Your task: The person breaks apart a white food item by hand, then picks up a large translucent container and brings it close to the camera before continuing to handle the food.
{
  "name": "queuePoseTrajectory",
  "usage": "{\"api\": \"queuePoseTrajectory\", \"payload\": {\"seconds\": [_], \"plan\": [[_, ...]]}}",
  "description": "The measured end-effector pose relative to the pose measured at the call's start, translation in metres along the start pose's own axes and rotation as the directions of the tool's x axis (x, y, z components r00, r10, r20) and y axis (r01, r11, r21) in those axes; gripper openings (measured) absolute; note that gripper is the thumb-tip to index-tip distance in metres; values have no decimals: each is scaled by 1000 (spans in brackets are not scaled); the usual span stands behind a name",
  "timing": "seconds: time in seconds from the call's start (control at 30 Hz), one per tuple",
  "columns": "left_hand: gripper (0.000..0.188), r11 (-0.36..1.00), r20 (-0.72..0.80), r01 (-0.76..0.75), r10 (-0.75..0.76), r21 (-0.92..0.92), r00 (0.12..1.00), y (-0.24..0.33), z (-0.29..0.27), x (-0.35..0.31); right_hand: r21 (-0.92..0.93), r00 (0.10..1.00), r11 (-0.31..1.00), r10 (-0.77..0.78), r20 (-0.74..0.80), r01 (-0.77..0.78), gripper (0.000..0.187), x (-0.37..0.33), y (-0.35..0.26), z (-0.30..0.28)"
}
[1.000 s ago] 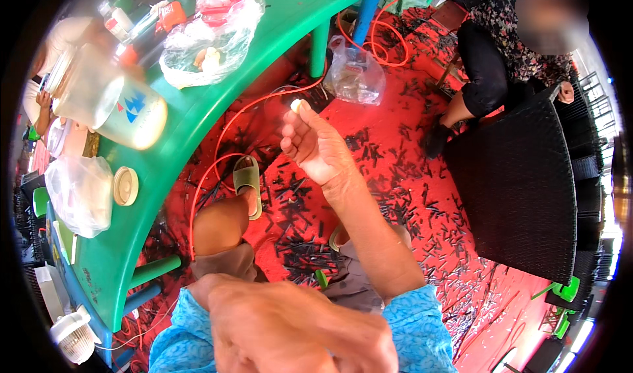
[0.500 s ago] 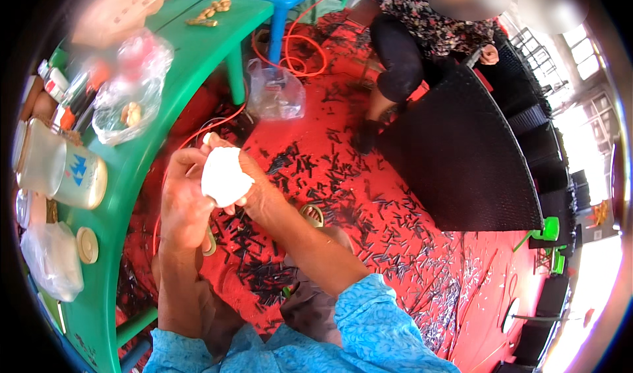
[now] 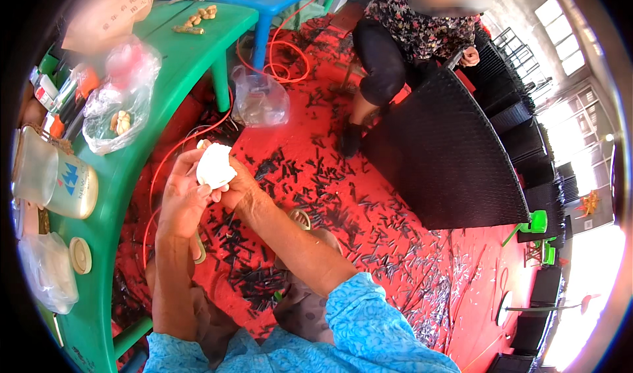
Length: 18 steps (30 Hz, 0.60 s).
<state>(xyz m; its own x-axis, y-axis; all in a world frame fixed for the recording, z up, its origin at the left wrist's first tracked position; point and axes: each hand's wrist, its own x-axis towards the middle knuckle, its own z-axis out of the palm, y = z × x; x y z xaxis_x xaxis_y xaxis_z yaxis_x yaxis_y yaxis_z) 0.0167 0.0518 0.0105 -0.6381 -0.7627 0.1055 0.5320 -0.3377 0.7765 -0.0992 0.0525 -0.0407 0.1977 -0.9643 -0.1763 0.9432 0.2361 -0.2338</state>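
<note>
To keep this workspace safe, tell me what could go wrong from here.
The white piece between the left hand and right hand could slip and land among the scattered black strips. The orange-red cord, looping loosely across the red floor, might trip someone.

White lump (image 3: 215, 166), uneven-edged, seemingly soft, held up

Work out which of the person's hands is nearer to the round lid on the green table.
Left. In the picture, the left hand is right of the round lid and above it; the right hand is farther right.
</note>
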Motion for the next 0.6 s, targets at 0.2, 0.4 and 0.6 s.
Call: {"api": "queuePoseTrajectory", "payload": {"seconds": [0.2,0.4,0.6], "plan": [[48,999,-2,10,-10,-43,1000,0,0,1,48,997,999,-16,-70,19,22,-1,2,8],[43,996,-24,17,-19,-85,1000,-3,-3,3,57,1000,998,5,8,-5,23,1,1,1],[49,999,-27,16,-17,-37,999,-3,-4,4,39,999,999,-7,33,5,19,-2,0,4]]}}
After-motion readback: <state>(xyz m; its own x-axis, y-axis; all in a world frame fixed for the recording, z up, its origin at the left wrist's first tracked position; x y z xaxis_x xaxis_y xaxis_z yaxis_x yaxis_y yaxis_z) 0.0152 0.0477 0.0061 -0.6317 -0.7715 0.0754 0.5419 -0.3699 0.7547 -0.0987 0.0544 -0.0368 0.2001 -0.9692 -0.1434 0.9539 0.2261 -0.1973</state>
